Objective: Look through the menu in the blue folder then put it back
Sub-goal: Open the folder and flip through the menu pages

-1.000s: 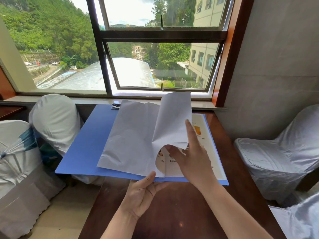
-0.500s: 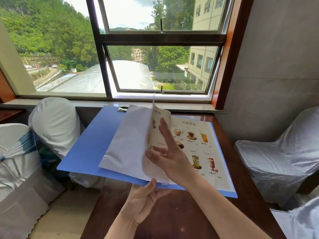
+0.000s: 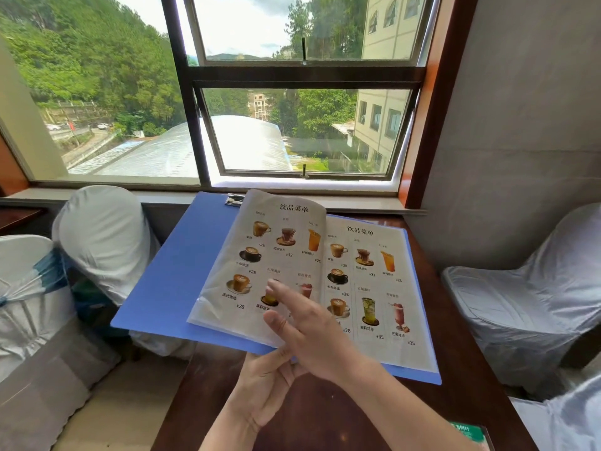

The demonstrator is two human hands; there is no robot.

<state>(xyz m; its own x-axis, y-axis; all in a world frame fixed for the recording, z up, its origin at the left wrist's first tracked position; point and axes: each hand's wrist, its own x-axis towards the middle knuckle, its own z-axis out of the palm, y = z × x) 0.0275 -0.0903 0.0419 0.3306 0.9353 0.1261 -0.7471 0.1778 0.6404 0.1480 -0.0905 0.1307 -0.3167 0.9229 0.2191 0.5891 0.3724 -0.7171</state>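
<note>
2 menu pages lie exposed in blue folder. Left hand pinches near edge, steadying it above table. Right hand, fingers loosely spread, gripping nothing, hovers for page turning.

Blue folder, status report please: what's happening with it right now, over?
Left hand grips blue folder from below. Right hand open over menu pages. Folder open; nothing in the way.

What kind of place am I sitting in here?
Probably a cafe or restaurant dining room. The open blue plastic folder holds printed drinks menu pages with pictured coffees and prices, it sits on a dark wooden table, and white fabric-covered banquet chairs stand around it by a large window.
</note>
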